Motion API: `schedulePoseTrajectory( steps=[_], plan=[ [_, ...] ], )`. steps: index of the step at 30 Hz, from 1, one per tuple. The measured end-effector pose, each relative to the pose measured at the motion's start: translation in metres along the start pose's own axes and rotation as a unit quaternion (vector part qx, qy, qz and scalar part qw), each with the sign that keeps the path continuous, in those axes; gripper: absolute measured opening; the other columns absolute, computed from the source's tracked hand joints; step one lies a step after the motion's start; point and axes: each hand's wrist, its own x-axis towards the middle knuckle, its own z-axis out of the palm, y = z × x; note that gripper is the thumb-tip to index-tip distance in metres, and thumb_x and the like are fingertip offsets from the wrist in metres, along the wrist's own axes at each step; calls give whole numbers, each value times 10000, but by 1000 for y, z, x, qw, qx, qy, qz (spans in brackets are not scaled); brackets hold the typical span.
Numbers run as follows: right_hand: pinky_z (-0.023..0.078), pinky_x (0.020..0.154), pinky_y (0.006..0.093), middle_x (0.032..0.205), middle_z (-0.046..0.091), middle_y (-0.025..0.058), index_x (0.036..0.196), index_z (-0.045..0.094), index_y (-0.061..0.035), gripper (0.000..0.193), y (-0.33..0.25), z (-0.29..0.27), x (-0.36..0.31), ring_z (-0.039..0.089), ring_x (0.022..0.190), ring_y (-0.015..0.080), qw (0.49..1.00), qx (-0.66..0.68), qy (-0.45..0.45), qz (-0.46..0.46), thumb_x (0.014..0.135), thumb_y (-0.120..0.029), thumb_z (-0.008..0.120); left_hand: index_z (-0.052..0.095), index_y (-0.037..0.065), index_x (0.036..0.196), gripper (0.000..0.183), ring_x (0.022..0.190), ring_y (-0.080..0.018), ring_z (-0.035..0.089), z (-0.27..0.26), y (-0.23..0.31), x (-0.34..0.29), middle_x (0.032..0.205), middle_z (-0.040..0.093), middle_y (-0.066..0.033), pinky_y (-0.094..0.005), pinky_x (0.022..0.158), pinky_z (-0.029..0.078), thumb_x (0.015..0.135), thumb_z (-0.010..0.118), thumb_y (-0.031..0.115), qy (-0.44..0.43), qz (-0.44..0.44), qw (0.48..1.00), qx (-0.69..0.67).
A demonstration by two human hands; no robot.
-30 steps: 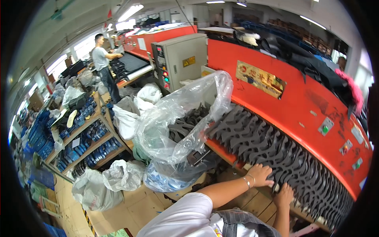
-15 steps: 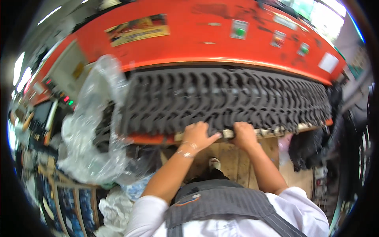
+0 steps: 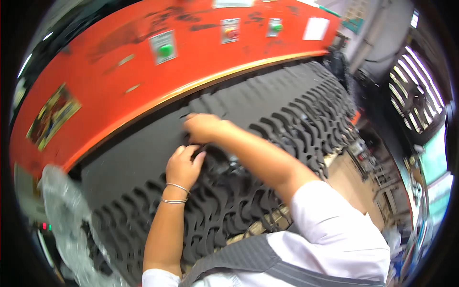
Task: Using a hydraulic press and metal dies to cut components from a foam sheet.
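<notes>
Between red machine (image 3: 107,105) and tan floor (image 3: 351,184), dark sheeting (image 3: 138,148) under left grip (image 3: 192,152) and right grip (image 3: 190,128), closures unclear.

Long machine bed (image 3: 258,228) with pale front edge, dense rows of dark curved pieces (image 3: 213,201) along that edge, some overhanging it, slitted grey material (image 3: 260,93) toward the back right corner, smooth dark grey surface (image 3: 136,150) toward the back left.

Grey wall (image 3: 392,38) at upper right, bright slatted window (image 3: 412,91) beside it, tan floor (image 3: 349,184), 2 light strips (image 3: 24,66) upper left
</notes>
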Motion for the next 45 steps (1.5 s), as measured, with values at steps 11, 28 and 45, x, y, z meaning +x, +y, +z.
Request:
schedulePoseTrajectory(
  steps=[11,28,45],
  plan=[
    [527,806,407,952,715,159,899,751,-57,305,96,27,90,686,935,256,975,-57,-165,-139,784,-320,649,576,28,964,200,942,-383,552,75,-24,66,946,556,-175,-451,805,444,865,629,194,67,42,996,-32],
    [497,711,405,831,639,117,766,689,-54,188,-8,35,46,611,822,342,954,195,218,-58,706,-226,641,552,55,1296,421,1290,-324,466,19,-131,31,1370,531,-123,-430,1099,299,946,528,288,41,-97,994,10],
    [494,892,407,1134,629,111,1030,704,-93,343,10,42,60,599,1074,304,940,192,188,-211,796,-340,657,552,-4,1251,419,1012,-266,591,24,-132,28,1051,649,-144,-363,918,442,986,493,315,229,-109,963,-88]
  ],
)
